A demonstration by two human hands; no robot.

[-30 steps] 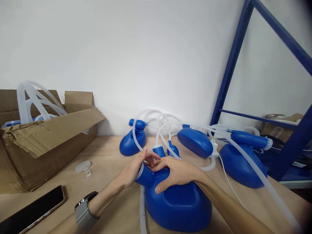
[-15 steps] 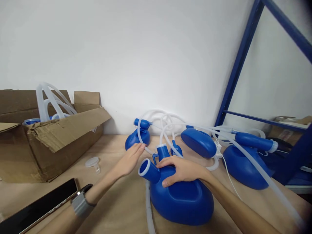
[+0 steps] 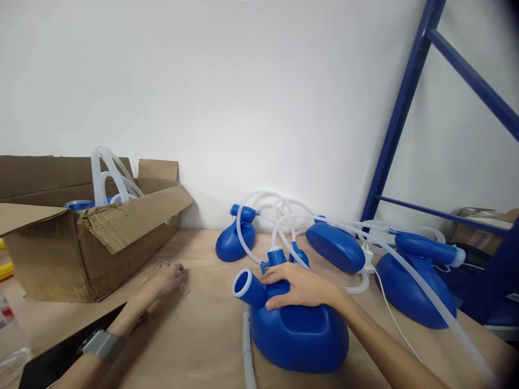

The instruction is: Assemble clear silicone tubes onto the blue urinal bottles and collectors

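Observation:
My right hand [image 3: 304, 284] grips the blue plastic urinal bottle [image 3: 300, 340] from above, behind its open mouth, which tilts up to the left. A blue cap [image 3: 277, 255] with a clear hose rising from it stands behind the bottle's neck. On the left, my left hand [image 3: 165, 278] is low on the table beside the cardboard box, with its fingers curled over a small clear plastic cap [image 3: 184, 288]. Only the stem of that cap shows; its round disc is hidden under the hand. A clear hose [image 3: 247, 346] runs down beside the bottle's left side.
An open cardboard box [image 3: 52, 259] with clear hoses and blue parts stands at left. A phone [image 3: 52, 356] lies under my left forearm, near a clear bottle [image 3: 12, 346]. More blue bottles [image 3: 233, 240] and tangled hoses line the wall. A blue rack [image 3: 399, 119] rises at right.
My left hand has moved left, away from the hose behind the bottle, down onto the small clear cap. My right hand stays on the blue bottle. The view has turned slightly left.

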